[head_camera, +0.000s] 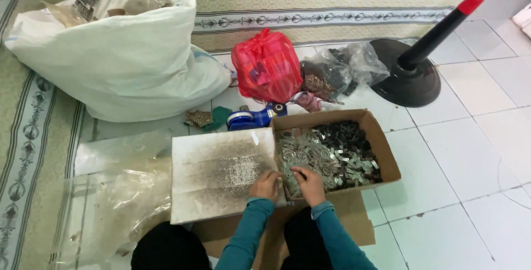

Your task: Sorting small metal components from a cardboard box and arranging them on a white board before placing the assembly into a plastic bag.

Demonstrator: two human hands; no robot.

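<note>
An open cardboard box [381, 148] on the tiled floor holds several small metal pieces [337, 154], silvery and dark. My right hand [310, 184] rests on the pile at the box's near left corner, fingers curled on some pieces. My left hand [266, 184] sits next to it at the edge of a white board [215, 173] with a grey speckled surface, fingers pinched together; what it holds is too small to tell. Both sleeves are teal.
A big white sack [121, 54] lies at the back left on a patterned mat [33, 137]. A red plastic bag [265, 65], clear bags [343, 71], a blue tape dispenser [251, 118] and a black stand base [409, 82] sit behind the box. Clear plastic sheets [116, 192] lie left.
</note>
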